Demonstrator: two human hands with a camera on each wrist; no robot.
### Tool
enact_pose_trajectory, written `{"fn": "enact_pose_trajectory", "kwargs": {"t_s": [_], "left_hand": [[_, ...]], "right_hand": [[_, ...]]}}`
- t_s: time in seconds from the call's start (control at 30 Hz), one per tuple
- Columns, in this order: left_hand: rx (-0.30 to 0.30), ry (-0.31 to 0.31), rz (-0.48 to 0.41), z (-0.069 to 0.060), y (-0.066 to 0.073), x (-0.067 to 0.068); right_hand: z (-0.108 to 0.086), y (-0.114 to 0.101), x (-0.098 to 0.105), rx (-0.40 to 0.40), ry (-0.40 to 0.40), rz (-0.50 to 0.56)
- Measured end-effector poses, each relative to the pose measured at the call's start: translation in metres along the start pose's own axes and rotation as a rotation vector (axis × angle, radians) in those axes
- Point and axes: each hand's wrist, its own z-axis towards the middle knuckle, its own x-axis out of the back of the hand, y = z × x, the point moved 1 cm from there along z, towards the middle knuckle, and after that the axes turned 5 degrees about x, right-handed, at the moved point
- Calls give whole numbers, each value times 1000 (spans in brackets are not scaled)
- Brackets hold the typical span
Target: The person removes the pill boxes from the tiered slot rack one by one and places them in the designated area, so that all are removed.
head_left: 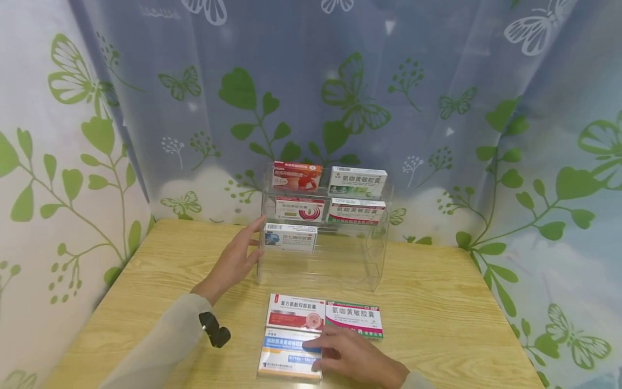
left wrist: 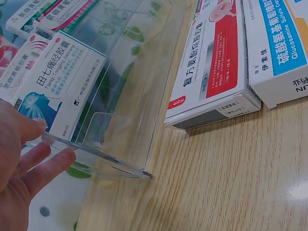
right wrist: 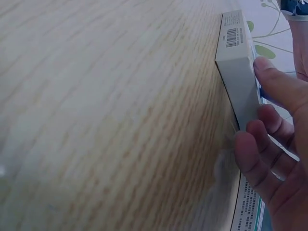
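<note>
My left hand (head_left: 234, 263) reaches to the left side of a clear tiered display rack (head_left: 340, 265). Its fingers lie along the rack's side, beside a white-and-blue medicine box (head_left: 290, 239) on the lowest tier. In the left wrist view the thumb (left wrist: 33, 126) overlaps that box's lower corner. On the table, my right hand (head_left: 355, 354) touches a blue-and-white glucosamine box (head_left: 284, 354) at its right edge, fingers loosely bent. Above that box lies a red-and-white medicine box (head_left: 295, 312). A green-and-pink medicine box (head_left: 355, 320) lies to its right, partly behind the right hand.
On the top tier stand a red-orange box (head_left: 296, 177) and a white-and-green box (head_left: 358, 182). The middle tier holds a white box with red rings (head_left: 300, 209) and a red-green box (head_left: 357, 212). A patterned curtain (head_left: 311, 81) surrounds the wooden table (head_left: 437, 324).
</note>
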Motion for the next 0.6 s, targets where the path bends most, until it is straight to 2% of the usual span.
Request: {"fn": "enact_pose_trajectory", "kwargs": {"t_s": [0.13,0.2,0.37,0.6], "left_hand": [[-2,1,-1,0,0,1],[-1,1,-1,0,1,1],[1,5,-1,0,0,2],[-9,5,-4,0,0,1]], "right_hand": [[2,0,1,4,14,29],[4,0,4,34,54,42],[21,-1,27,91,262,47],[50,5,79,2,516,45]]}}
